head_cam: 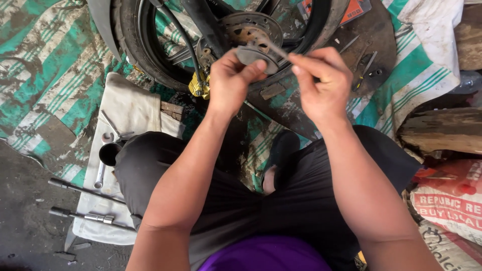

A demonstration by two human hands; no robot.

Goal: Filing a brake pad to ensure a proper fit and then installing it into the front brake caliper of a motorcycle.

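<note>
My left hand [232, 80] pinches a small grey brake pad [256, 54] between thumb and fingers. My right hand [321, 83] grips a thin metal tool [273, 48] whose tip touches the pad. Both hands are raised in front of a motorcycle wheel [150, 55] with a rusty brake disc [251, 27] and a yellow brake caliper [197, 89] at its lower left. My knees in black trousers are below the hands.
A dirty white cloth [125, 108] at the left carries wrenches [103, 170] and long socket bars [83, 216]. A green-and-white tarp [50, 65] covers the ground. Logs [442, 131] and a printed sack [449, 200] lie at the right. Small tools [364, 70] rest behind the wheel.
</note>
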